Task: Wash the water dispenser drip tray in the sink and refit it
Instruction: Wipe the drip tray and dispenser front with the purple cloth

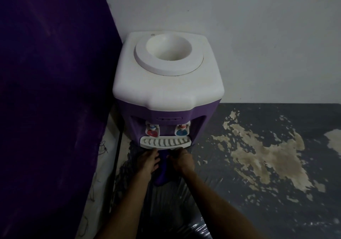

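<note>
A purple water dispenser (168,83) with a white top stands in the corner against the wall, no bottle on it. Its white slotted drip tray (165,142) sits under the two taps, one with a red lever (152,130) and one with a blue lever (181,129). My left hand (148,162) reaches up to the tray's front edge from below, fingers touching its underside at the left. My right hand (181,160) does the same at the right. Both sets of fingertips are hidden under the tray's lip, so how they hold it cannot be told.
A dark purple curtain (51,91) hangs close on the left. The dispenser stands on a dark surface with worn, peeling patches (258,155), covered in front by shiny plastic film (184,211). A black cable (118,155) runs down beside the dispenser.
</note>
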Demonstrator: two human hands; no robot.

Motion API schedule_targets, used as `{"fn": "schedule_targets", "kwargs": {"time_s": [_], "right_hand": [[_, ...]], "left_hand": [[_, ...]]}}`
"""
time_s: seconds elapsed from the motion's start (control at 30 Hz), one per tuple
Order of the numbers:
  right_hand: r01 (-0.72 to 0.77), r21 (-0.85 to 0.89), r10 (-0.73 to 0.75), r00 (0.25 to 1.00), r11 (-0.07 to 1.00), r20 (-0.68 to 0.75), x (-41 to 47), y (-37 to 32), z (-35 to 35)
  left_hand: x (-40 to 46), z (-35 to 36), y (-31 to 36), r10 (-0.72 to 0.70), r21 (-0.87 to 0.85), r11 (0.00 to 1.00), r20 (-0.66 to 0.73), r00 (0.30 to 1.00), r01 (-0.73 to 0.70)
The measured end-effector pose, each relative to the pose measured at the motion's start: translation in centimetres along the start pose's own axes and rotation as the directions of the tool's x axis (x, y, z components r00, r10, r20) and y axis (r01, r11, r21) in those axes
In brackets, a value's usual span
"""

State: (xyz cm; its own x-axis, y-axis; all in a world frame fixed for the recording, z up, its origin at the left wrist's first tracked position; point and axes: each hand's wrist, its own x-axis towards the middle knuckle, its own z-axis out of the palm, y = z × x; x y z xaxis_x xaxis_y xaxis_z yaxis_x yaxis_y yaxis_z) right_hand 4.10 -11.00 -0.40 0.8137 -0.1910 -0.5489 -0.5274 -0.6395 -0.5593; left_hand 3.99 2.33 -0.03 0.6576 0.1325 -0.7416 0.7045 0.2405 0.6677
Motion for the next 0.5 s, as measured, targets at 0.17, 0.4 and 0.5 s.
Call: {"fn": "schedule_targets", "kwargs": {"time_s": [0.17,0.4,0.5], "right_hand": [[0.062,0.083,-0.059,0.997,0.995,-0.042,0.2,0.8,-0.1],[0.065,0.247,-0.012,0.978,0.967,-0.209,0.6,2.3,-1.2],[0.027,0.367,0.078,0.960,0.930,-0.270,1.0,3.0,-2.0]], "left_hand": [[0.4,0.1,-0.2,-0.006,-0.020,1.000,-0.002,1.000,0.006],[0.7,0.6,0.3,-0.004,-0.050,0.999,-0.024,1.000,0.003],[0.7,0.8,0.4,-0.018,-0.067,0.998,-0.033,0.999,0.016]]}}
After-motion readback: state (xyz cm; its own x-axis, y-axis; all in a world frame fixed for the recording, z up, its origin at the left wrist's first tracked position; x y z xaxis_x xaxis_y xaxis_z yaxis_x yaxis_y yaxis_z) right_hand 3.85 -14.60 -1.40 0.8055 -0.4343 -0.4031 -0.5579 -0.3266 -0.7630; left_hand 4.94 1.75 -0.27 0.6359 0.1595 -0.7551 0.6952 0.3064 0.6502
